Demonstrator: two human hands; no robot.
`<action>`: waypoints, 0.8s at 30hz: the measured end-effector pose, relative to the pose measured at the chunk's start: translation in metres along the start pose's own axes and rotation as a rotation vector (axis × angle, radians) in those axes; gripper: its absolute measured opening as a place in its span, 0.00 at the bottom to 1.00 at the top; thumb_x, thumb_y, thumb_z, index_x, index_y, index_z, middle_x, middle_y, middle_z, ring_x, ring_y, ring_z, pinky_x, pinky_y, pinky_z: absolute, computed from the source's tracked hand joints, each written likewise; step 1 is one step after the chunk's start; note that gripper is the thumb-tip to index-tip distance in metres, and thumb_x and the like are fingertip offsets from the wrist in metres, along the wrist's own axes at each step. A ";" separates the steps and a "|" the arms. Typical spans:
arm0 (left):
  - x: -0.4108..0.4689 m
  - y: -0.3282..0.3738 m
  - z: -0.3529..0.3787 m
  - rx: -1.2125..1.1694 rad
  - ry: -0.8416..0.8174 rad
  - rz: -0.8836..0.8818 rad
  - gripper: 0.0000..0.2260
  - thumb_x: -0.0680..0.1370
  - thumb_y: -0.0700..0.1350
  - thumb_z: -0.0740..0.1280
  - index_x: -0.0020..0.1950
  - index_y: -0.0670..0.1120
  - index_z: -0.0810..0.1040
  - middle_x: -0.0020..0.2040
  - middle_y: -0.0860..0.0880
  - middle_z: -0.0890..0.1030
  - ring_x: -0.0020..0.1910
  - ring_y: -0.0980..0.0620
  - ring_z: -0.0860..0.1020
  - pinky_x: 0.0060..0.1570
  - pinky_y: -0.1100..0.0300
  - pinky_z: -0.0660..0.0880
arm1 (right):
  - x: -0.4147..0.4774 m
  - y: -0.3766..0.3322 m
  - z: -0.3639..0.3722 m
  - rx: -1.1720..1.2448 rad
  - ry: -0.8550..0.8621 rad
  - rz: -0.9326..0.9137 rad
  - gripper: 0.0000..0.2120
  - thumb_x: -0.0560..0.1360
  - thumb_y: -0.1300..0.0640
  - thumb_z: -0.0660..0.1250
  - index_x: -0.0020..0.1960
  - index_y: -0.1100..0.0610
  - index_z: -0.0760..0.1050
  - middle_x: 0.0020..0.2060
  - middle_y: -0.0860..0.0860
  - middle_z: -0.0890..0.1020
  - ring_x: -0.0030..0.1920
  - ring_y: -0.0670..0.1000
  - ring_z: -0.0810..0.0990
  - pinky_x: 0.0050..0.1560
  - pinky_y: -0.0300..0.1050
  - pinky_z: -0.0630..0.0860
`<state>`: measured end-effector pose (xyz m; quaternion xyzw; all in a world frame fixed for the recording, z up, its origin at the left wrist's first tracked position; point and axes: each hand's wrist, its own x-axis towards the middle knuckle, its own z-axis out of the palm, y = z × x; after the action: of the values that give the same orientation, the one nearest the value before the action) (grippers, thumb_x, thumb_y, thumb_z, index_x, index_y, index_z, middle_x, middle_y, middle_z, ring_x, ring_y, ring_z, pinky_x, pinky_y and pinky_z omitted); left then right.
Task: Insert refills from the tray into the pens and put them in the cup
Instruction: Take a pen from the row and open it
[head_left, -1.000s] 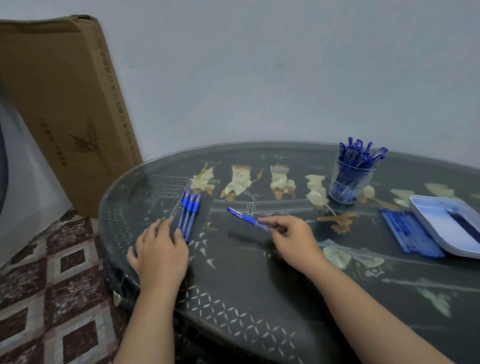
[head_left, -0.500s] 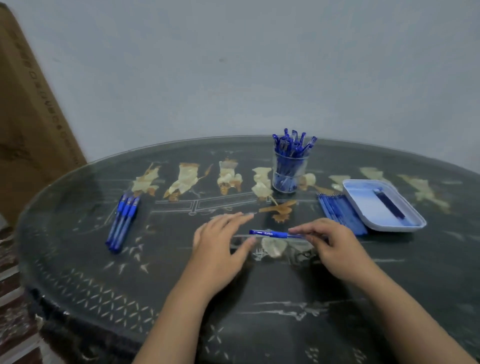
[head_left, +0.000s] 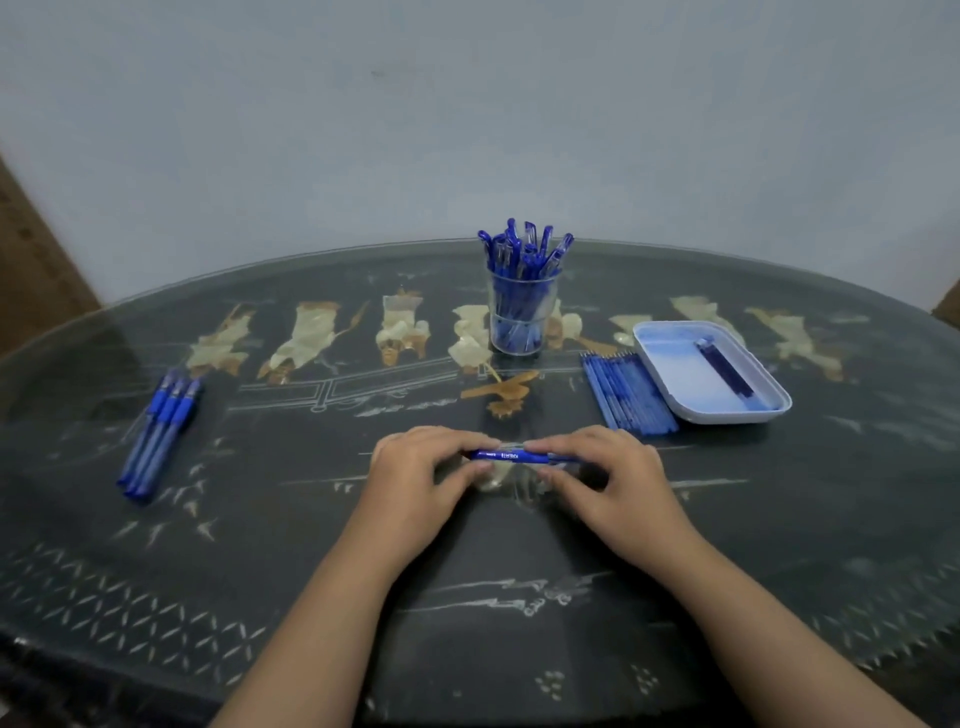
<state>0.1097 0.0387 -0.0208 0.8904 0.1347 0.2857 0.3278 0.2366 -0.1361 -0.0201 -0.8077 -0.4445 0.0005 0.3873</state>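
Both hands are gripping one blue pen (head_left: 511, 455) level at mid-frame, left hand (head_left: 421, 480) and right hand (head_left: 605, 475) pinching opposite ends; cup (head_left: 522, 317) above, tray (head_left: 711, 376) sitting right.

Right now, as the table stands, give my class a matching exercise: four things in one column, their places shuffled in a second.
Things: 1 cup; 2 tray; 3 held pen; 4 three loose pens.
Places: A far left of the table; B between left hand and right hand; C right side, beside the row of refills; D back middle.
Pairs: 1-D, 2-C, 3-B, 4-A.
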 end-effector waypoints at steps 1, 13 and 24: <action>0.000 0.001 0.000 -0.010 -0.006 0.010 0.10 0.71 0.50 0.74 0.51 0.58 0.85 0.46 0.61 0.84 0.49 0.63 0.79 0.56 0.51 0.75 | 0.001 0.000 0.001 -0.004 0.008 -0.009 0.15 0.72 0.43 0.70 0.52 0.24 0.74 0.42 0.37 0.79 0.46 0.42 0.75 0.53 0.58 0.73; -0.001 -0.002 0.004 0.068 -0.041 0.055 0.04 0.73 0.53 0.72 0.47 0.59 0.82 0.42 0.64 0.81 0.46 0.64 0.77 0.59 0.50 0.67 | -0.001 0.003 0.005 -0.021 0.131 -0.057 0.08 0.72 0.44 0.69 0.50 0.32 0.80 0.34 0.42 0.78 0.42 0.42 0.73 0.47 0.46 0.63; -0.001 -0.002 -0.002 0.006 0.064 -0.099 0.06 0.73 0.55 0.65 0.38 0.67 0.74 0.44 0.67 0.80 0.48 0.65 0.76 0.62 0.46 0.65 | 0.000 0.004 -0.003 0.038 0.251 0.078 0.16 0.72 0.53 0.74 0.42 0.30 0.77 0.38 0.36 0.82 0.45 0.42 0.75 0.56 0.58 0.69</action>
<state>0.1081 0.0408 -0.0211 0.8741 0.1898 0.2971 0.3341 0.2402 -0.1386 -0.0205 -0.8107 -0.3606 -0.0771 0.4548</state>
